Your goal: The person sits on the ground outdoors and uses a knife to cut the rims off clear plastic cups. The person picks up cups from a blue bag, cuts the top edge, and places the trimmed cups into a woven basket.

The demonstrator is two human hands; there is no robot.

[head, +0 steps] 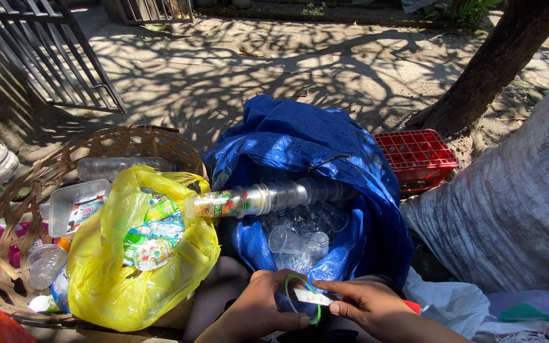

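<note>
**A:** What do my hands show?

**B:** My left hand grips a clear plastic cup with a green rim; my right hand pinches its white peel-off lid.

**A:** Location?

**B:** At the near edge of the blue woven sack of clear cups, beside the yellow plastic bag in the wicker basket.

Tarp sack stands centre, open. Stack of nested cups lies across its mouth; loose cups inside. Plastic bag sits left of the sack, in the woven basket. Crate right of the sack, behind the woven sack. Both hands just before the tarp sack.
</note>
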